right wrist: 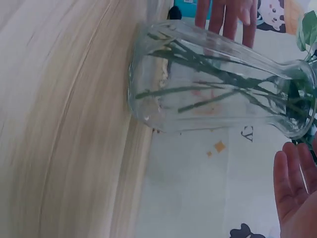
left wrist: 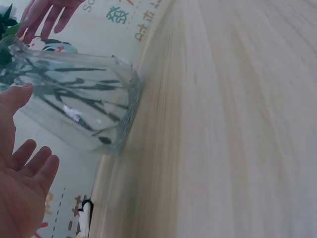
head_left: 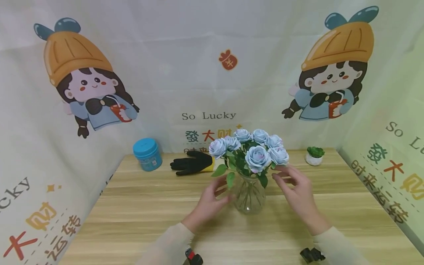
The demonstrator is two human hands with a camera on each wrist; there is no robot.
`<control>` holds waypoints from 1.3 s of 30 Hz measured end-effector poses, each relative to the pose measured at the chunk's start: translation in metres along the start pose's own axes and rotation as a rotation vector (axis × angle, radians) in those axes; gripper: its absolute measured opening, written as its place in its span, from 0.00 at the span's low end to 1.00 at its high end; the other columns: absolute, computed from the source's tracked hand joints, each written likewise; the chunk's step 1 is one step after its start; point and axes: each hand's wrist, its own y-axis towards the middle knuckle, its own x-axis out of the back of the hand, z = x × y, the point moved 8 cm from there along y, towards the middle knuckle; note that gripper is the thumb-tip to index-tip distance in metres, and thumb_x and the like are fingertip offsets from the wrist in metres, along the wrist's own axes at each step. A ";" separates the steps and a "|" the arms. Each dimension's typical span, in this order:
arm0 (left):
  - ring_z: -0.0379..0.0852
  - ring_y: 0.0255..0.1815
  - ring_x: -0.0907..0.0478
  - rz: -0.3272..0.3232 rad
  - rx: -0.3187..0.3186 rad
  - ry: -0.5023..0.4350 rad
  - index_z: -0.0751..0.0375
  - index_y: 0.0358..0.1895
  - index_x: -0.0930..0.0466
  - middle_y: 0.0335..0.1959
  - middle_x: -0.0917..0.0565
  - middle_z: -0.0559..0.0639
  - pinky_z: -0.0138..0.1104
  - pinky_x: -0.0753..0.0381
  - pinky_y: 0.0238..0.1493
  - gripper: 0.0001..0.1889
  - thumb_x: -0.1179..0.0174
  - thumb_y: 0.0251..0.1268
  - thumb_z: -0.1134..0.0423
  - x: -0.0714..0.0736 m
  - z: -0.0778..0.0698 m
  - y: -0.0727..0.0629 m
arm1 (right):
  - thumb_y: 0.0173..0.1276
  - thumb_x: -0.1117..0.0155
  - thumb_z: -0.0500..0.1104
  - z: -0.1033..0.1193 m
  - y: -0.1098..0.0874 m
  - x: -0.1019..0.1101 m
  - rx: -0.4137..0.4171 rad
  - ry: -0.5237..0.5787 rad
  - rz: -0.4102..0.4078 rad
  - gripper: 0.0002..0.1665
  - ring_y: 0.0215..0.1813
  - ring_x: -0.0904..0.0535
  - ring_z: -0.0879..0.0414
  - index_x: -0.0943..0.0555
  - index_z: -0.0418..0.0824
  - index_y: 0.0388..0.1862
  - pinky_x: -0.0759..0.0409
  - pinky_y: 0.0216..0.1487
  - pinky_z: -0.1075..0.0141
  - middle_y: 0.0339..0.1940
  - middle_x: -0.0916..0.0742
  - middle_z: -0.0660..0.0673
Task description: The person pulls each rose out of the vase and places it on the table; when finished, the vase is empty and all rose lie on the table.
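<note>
A clear glass vase (head_left: 249, 200) stands upright on the table, holding a bunch of light blue roses (head_left: 258, 158) with green leaves. Dark green stems (right wrist: 213, 74) show through its glass in the right wrist view. My left hand (head_left: 211, 201) is at the vase's left side, fingers spread and relaxed; whether the thumb touches the glass I cannot tell. On the other side, my right hand (head_left: 298, 191) is raised beside the lower blooms and the vase's neck, its fingers loosely extended. In the right wrist view, a gap shows between its fingers (right wrist: 292, 183) and the glass.
At the back left stands a blue-lidded tub (head_left: 147, 154). A black glove with a yellow cuff (head_left: 192, 163) lies behind the vase. A small succulent in a white pot (head_left: 314, 156) sits at the back right. Printed cloth (head_left: 159, 73) hangs around the wooden table (head_left: 139, 213).
</note>
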 end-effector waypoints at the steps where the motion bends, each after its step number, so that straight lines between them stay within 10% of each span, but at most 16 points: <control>1: 0.61 0.74 0.29 -0.009 0.008 -0.009 0.66 0.75 0.35 0.73 0.27 0.63 0.48 0.25 0.74 0.37 0.29 0.65 0.66 -0.003 0.000 0.002 | 0.66 0.30 0.27 -0.001 0.000 -0.001 -0.020 0.016 -0.008 0.10 0.42 0.16 0.70 0.12 0.34 0.45 0.14 0.40 0.78 0.44 0.10 0.38; 28: 0.55 0.74 0.26 -0.074 -0.027 0.013 0.62 0.71 0.29 0.72 0.23 0.58 0.47 0.26 0.75 0.36 0.24 0.59 0.66 -0.023 -0.004 0.019 | 0.62 0.27 0.25 -0.010 0.007 -0.013 -0.095 0.127 -0.167 0.08 0.38 0.19 0.67 0.13 0.36 0.33 0.19 0.41 0.80 0.36 0.12 0.42; 39: 0.54 0.73 0.25 -0.065 -0.032 0.013 0.62 0.70 0.29 0.72 0.23 0.58 0.42 0.23 0.72 0.36 0.24 0.59 0.67 -0.024 -0.001 0.018 | 0.66 0.29 0.28 -0.012 0.007 -0.011 -0.204 0.187 -0.149 0.03 0.38 0.15 0.66 0.14 0.28 0.39 0.19 0.40 0.78 0.36 0.11 0.59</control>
